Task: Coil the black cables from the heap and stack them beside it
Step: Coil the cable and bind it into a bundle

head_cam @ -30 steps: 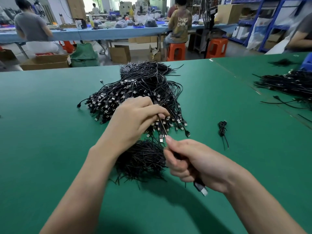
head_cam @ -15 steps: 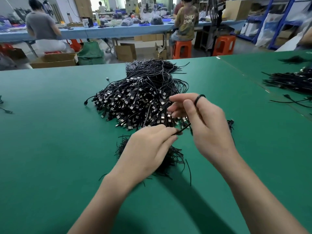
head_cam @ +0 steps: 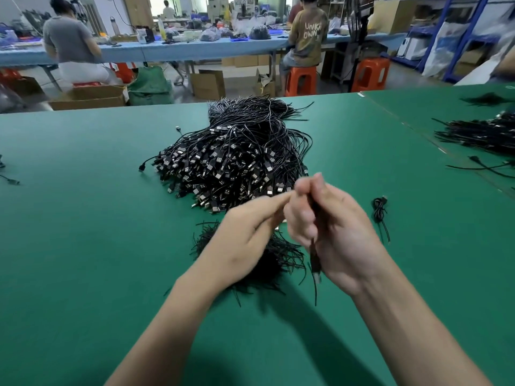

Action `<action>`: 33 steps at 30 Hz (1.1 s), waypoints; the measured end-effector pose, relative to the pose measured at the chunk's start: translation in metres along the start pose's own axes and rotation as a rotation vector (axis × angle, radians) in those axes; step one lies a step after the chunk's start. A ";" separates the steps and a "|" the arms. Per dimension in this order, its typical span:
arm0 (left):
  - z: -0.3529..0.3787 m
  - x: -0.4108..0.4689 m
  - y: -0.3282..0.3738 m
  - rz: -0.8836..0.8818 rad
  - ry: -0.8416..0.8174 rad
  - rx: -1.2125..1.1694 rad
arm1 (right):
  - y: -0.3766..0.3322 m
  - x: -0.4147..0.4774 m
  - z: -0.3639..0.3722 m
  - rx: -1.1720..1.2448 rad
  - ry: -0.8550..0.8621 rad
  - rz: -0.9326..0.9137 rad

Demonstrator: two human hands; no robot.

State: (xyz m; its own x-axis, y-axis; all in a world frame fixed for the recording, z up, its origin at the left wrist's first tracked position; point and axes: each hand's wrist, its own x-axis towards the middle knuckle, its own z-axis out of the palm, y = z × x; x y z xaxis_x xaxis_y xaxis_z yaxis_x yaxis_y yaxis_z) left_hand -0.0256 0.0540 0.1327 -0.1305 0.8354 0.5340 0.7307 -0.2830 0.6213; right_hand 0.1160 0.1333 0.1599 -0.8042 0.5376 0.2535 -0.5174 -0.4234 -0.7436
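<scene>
Nearest, the right hand (head_cam: 334, 235) is clenched round a black cable (head_cam: 315, 260), its plug dangling below the fist; the left hand (head_cam: 245, 235) reaches its blurred fingertips to it, grip unclear. Half a second ago the cable stretched between the hands; now it is bunched, so coiling seems under way. Beyond lies the heap (head_cam: 237, 162); one coiled cable (head_cam: 379, 210) lies to its right.

Single head-worn wide-angle view, looking forward and down, close over green table (head_cam: 83, 246), cable heap (head_cam: 237, 162) ahead.
</scene>
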 end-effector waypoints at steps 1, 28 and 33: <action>0.005 -0.004 -0.001 -0.018 -0.040 0.026 | -0.002 0.003 0.001 -0.010 0.052 -0.071; -0.012 -0.029 0.024 -0.117 -0.111 0.409 | 0.018 -0.015 -0.015 -1.672 0.143 -0.219; -0.039 -0.030 0.027 -0.235 0.000 0.357 | 0.033 -0.026 -0.016 -1.460 -0.025 0.091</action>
State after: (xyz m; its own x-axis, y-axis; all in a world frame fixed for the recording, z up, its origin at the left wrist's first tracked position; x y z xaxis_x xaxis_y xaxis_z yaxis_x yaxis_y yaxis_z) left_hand -0.0282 0.0030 0.1564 -0.3209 0.8577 0.4017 0.8675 0.0960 0.4881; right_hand 0.1244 0.1172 0.1185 -0.8300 0.5306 0.1717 0.2715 0.6534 -0.7066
